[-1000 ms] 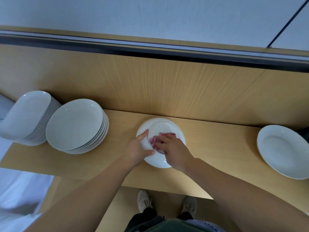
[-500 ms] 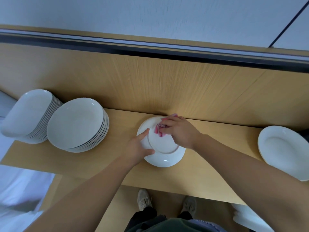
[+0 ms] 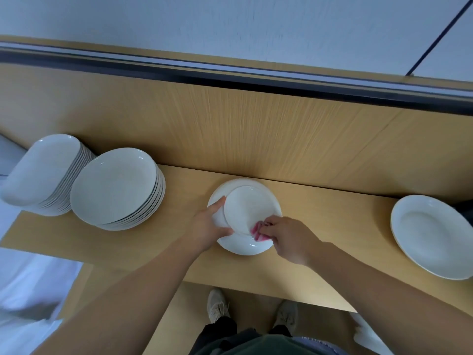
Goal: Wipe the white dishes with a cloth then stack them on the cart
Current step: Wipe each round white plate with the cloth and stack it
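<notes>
the white dish (image 3: 247, 212) on the table (image 3: 332, 239) is gripped at its left rim by the left grip (image 3: 207, 226), while a pink cloth (image 3: 258, 233) is pinched against its near edge by the right grip (image 3: 286, 237)

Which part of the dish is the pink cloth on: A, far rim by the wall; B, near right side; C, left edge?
B: the right hand pinches the pink cloth against the near right side of the white dish, while the left hand holds its left edge.
</notes>
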A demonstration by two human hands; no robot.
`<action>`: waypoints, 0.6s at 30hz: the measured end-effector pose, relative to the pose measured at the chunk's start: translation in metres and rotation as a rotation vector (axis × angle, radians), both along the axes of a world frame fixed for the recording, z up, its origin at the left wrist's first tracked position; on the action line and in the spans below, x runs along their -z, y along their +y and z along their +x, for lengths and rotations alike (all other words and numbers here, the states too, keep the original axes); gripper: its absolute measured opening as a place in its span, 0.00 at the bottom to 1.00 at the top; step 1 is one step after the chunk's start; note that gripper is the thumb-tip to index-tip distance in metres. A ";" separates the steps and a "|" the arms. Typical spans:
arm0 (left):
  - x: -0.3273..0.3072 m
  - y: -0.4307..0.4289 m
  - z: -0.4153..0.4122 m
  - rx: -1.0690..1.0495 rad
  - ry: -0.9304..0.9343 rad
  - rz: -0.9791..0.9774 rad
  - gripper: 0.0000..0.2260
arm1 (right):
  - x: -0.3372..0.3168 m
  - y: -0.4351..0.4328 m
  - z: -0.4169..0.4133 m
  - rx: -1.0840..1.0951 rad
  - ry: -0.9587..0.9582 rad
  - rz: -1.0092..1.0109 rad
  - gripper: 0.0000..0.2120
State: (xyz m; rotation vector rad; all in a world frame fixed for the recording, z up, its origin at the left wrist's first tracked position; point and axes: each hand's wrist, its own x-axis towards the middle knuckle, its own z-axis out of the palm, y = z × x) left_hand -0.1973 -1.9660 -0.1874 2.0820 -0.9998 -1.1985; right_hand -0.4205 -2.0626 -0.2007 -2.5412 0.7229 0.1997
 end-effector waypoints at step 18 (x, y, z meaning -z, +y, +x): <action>-0.083 -0.030 -0.071 -0.110 -0.110 -0.206 0.22 | -0.094 -0.047 -0.051 0.187 -0.636 0.066 0.15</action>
